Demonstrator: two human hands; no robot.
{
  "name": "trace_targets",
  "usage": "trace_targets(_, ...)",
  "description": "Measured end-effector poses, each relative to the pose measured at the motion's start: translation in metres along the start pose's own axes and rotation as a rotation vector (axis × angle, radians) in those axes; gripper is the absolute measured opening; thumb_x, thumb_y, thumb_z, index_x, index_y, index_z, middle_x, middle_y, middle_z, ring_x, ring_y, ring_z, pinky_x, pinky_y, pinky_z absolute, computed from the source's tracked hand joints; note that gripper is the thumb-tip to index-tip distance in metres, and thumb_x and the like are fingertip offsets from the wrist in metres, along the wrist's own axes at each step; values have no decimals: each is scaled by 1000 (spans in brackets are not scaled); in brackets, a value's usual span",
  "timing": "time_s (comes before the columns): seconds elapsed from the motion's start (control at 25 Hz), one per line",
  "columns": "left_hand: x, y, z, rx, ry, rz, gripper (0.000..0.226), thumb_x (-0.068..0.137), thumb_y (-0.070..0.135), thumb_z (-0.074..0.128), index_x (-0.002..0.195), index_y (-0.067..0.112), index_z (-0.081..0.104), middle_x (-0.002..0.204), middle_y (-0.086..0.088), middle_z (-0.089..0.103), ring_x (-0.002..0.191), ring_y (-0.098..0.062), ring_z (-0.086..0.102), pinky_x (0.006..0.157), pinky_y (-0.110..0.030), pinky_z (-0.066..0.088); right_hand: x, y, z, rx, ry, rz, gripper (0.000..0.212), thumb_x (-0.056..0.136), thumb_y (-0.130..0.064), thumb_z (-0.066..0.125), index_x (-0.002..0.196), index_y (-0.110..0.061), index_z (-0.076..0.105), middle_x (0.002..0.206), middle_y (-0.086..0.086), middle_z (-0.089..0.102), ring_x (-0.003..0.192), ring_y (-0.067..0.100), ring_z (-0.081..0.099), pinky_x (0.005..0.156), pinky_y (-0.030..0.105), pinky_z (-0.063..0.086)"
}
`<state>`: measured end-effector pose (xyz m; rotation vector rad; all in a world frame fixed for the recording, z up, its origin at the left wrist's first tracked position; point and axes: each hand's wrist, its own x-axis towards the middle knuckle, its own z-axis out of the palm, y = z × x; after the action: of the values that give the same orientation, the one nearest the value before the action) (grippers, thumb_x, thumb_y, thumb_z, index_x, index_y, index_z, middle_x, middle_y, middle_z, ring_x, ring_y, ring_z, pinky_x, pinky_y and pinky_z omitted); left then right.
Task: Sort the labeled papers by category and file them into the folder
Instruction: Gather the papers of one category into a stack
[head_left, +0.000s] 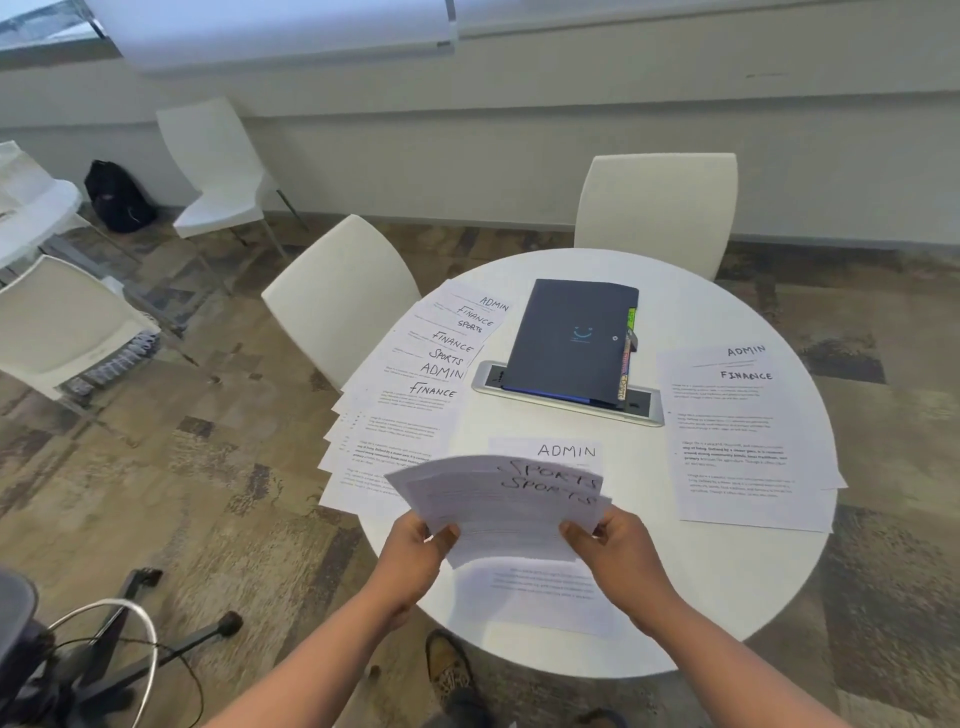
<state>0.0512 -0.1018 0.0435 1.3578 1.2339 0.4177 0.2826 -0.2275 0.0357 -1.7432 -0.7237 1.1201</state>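
Observation:
Both my hands hold a small stack of SPORTS papers (504, 504) above the near edge of the round white table (691, 312). My left hand (415, 553) grips its lower left corner, my right hand (618, 551) grips its lower right corner. Under the stack lies an ADMIN sheet (566, 449). A fanned row of labelled papers (415, 384) marked ADMIN, FINANCE and SPORTS lies at the table's left. Two sheets, ADMIN and FINANCE (743, 431), lie at the right. The dark blue folder (571, 340) lies shut at the middle back.
The folder rests across a grey power panel (644, 410) set in the table. White chairs stand behind the table at left (337, 306) and right (660, 208). An office chair base (130, 639) is on the floor at lower left. My shoe (449, 665) shows below the table.

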Motion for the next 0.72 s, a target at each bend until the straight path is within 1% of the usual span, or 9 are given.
trace_targets(0.08, 0, -10, -2, 60, -28, -27, 32, 102, 7, 58, 125, 27, 68, 119, 17, 74, 113, -7, 67, 100, -35, 52, -2, 9, 2, -52, -27, 39, 20, 99, -20, 67, 100, -38, 75, 97, -20, 78, 94, 1, 72, 89, 34, 59)
trace_targets(0.2, -3, -13, -2, 81, -26, -39, 31, 103, 8, 56, 122, 29, 69, 116, 17, 75, 108, -6, 67, 86, -24, 51, -4, 15, 5, -114, -30, 49, 26, 101, -19, 62, 94, -44, 70, 99, -18, 76, 94, 6, 71, 84, 33, 58)
trace_targets(0.24, -4, -11, -2, 75, -8, -28, 30, 103, 9, 56, 120, 30, 69, 115, 17, 75, 107, -4, 67, 84, -21, 50, -4, 14, 6, -112, -23, 41, 28, 101, -19, 62, 95, -45, 70, 100, -19, 75, 94, 5, 70, 82, 31, 57)
trace_targets(0.36, -4, -9, 0, 73, 27, 12, 32, 104, 10, 54, 119, 34, 68, 114, 23, 73, 108, 4, 65, 86, -17, 50, -1, 16, 8, -129, -6, 24, 25, 101, -19, 61, 103, -43, 69, 103, -19, 74, 95, 4, 68, 74, 23, 52)
trace_targets(0.44, -5, -14, 5, 99, 22, 7, 34, 104, 9, 54, 117, 37, 68, 115, 24, 72, 110, 2, 65, 89, -18, 50, 0, 24, 9, -172, -33, 35, 22, 102, -18, 59, 111, -35, 70, 105, -17, 73, 94, 4, 67, 73, 22, 51)
trace_targets(0.52, -8, -23, 12, 126, 10, 11, 33, 104, 11, 55, 119, 36, 69, 117, 22, 72, 113, -4, 65, 92, -22, 52, -2, 29, 9, -199, -53, 51, 23, 103, -17, 57, 112, -34, 69, 103, -14, 74, 88, 4, 66, 69, 20, 49)
trace_targets(0.6, -11, -21, 16, 95, 2, 3, 29, 105, 13, 54, 120, 33, 69, 115, 22, 74, 110, -1, 67, 84, -14, 52, -1, 27, 8, -196, -36, 60, 23, 103, -15, 57, 108, -35, 69, 97, -12, 74, 81, 6, 65, 66, 21, 48)
trace_targets(0.64, -11, -16, 16, 74, 4, -3, 27, 105, 14, 54, 118, 32, 69, 112, 22, 74, 107, 2, 67, 79, -10, 52, 0, 23, 7, -183, -27, 64, 23, 103, -16, 57, 107, -35, 69, 97, -12, 74, 82, 8, 65, 67, 23, 50)
trace_targets(0.72, -7, -4, 12, 32, 22, 16, 24, 104, 15, 55, 115, 32, 69, 108, 22, 75, 100, 5, 69, 74, -10, 53, 4, 18, 8, -148, -16, 62, 20, 103, -19, 58, 108, -34, 71, 101, -13, 74, 92, 9, 68, 77, 29, 56)
